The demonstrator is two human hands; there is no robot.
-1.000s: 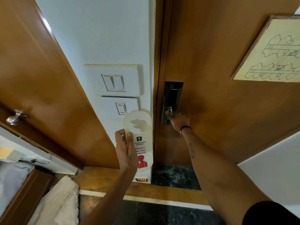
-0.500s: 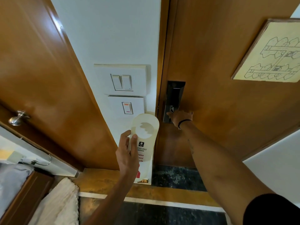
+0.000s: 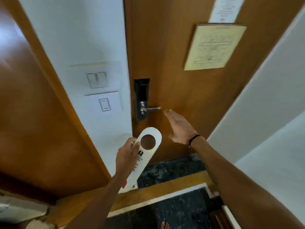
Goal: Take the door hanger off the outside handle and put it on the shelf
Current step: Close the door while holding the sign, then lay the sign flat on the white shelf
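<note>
A white door hanger [image 3: 147, 147] with a round hole and printed text is gripped in my left hand [image 3: 126, 158], held up in front of the door's lower part. My right hand [image 3: 179, 128] is open, fingers spread, just below and right of the metal lever handle [image 3: 152, 109] and not touching it. The handle sticks out from a dark lock plate [image 3: 141, 99] on the closed wooden door [image 3: 173, 63]. No shelf is in sight.
A white wall strip with two switch panels [image 3: 102, 91] stands left of the door. Another wooden door [image 3: 33, 113] angles in at the left. A framed floor plan [image 3: 214, 47] hangs on the door. Dark marble floor [image 3: 168, 171] and a wooden threshold lie below.
My right hand has come off the lever handle and drawn back, open. The hanger in my left hand has shifted right and tilted. The view has swung left and up.
</note>
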